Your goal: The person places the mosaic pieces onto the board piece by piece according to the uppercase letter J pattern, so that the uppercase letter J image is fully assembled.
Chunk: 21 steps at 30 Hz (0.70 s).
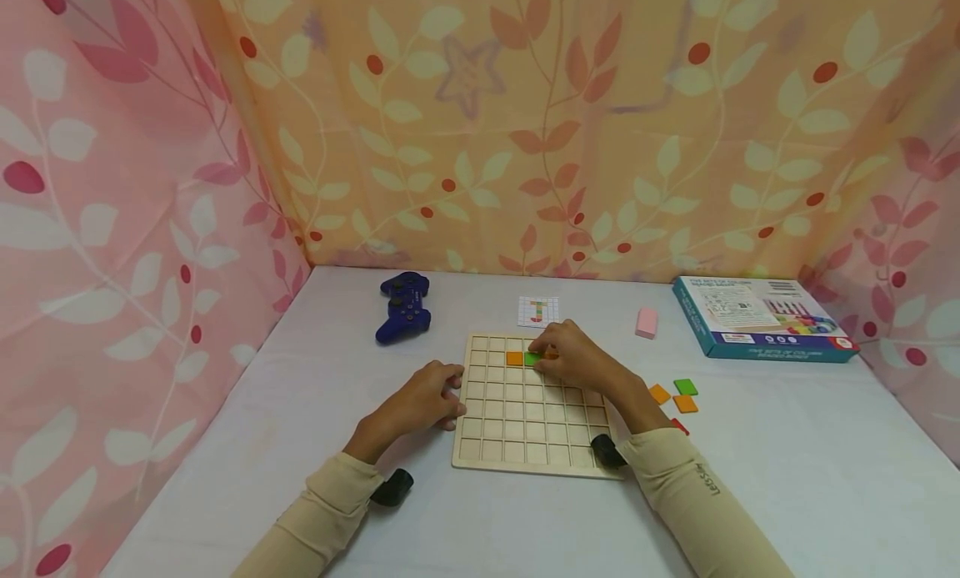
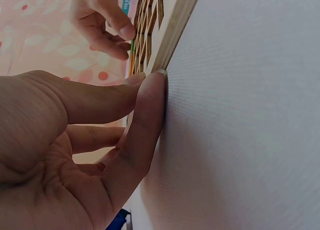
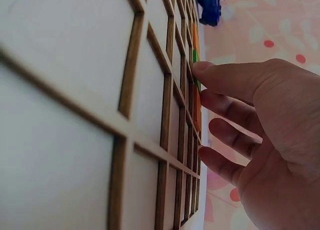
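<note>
A wooden grid board (image 1: 491, 451) lies on the white table. The left hand (image 1: 426, 399) holds the board's left edge between thumb and fingers, seen close in the left wrist view. Over the board's far rows, the right hand (image 1: 577, 359) has thumb and forefinger at a green square tile (image 1: 531, 359) in the grid. An orange tile (image 1: 514, 359) sits in the cell to its left. Another orange tile (image 3: 197, 112) shows on the other side, under the right fingers and partly hidden in the head view.
Beyond the board lies a small card (image 1: 538, 311) with a coloured figure on a grid. A pink eraser-like block (image 1: 647, 323) and a flat box (image 1: 765, 319) are at the right. Several loose tiles (image 1: 686, 404) lie beside the right forearm. A blue game controller (image 1: 405, 307) lies far left.
</note>
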Tool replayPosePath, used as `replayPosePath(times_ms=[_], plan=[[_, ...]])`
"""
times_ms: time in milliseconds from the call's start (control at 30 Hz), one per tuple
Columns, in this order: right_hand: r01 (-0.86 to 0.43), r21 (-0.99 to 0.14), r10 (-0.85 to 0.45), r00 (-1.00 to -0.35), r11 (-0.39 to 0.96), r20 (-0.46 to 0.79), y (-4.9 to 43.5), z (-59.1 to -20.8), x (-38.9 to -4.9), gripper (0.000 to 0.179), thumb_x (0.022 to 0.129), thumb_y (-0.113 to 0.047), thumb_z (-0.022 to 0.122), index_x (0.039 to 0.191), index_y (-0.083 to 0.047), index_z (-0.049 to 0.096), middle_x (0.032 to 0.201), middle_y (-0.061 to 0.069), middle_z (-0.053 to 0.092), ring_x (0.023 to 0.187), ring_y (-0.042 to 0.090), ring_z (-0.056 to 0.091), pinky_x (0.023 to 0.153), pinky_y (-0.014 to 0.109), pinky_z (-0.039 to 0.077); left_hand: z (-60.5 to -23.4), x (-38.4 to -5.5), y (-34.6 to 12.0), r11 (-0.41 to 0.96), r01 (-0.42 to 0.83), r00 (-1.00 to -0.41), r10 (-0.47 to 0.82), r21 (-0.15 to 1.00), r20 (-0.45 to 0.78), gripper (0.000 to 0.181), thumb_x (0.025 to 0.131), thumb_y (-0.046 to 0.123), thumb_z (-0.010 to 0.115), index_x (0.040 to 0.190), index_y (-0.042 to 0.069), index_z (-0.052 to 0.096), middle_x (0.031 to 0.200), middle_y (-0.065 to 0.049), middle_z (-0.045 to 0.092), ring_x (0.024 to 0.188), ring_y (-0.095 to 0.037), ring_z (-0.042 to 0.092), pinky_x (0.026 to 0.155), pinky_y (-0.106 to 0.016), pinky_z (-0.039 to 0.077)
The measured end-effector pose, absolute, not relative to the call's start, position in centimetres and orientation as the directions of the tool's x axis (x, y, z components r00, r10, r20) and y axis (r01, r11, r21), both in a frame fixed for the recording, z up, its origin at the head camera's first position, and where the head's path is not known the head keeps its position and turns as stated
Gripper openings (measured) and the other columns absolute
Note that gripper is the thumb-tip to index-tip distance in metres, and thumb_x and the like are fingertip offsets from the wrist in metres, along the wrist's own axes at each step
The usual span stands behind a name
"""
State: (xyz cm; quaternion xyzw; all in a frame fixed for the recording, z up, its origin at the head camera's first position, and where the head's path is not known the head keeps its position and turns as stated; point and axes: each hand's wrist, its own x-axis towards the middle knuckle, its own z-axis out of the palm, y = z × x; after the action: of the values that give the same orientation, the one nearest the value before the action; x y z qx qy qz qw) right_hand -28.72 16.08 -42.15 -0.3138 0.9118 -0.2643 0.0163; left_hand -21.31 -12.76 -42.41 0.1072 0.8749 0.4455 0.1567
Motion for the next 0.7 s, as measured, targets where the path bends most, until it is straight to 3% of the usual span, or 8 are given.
replayPosePath(times_ms=[267, 700], plan=[[-0.572, -0.482, -0.575, -0.802, 0.663, 0.162, 16.7, -42.2, -28.5, 0.029, 0.093, -0.018, 0.082, 0.118, -0.003, 0.079, 0.113, 0.009, 0.076, 0.103, 0.028, 0.058, 0.088, 0.042, 0.05, -42.4, -21.3, -12.7, 0.575, 0.055, -0.924, 0.338, 0.816, -0.176, 0.06, 0.093, -0.01, 0.073, 0.149, -0.01, 0.05, 0.117, -0.013, 0.054, 0.069, -0.014, 0.065, 0.062, -0.025, 0.061], [-0.405, -0.51, -0.45, -0.892, 0.759, 0.039, 21.4, -41.1, -26.1, 0.037, 0.096, -0.027, 0.08, 0.128, -0.009, 0.076, 0.126, 0.008, 0.071, 0.117, 0.029, 0.053, 0.1, 0.048, 0.052, -42.3, -21.3, -12.9, 0.559, 0.044, -0.922, 0.341, 0.828, -0.181, 0.063, 0.092, -0.011, 0.073, 0.15, -0.012, 0.048, 0.118, -0.014, 0.054, 0.07, -0.015, 0.065, 0.063, -0.026, 0.062]])
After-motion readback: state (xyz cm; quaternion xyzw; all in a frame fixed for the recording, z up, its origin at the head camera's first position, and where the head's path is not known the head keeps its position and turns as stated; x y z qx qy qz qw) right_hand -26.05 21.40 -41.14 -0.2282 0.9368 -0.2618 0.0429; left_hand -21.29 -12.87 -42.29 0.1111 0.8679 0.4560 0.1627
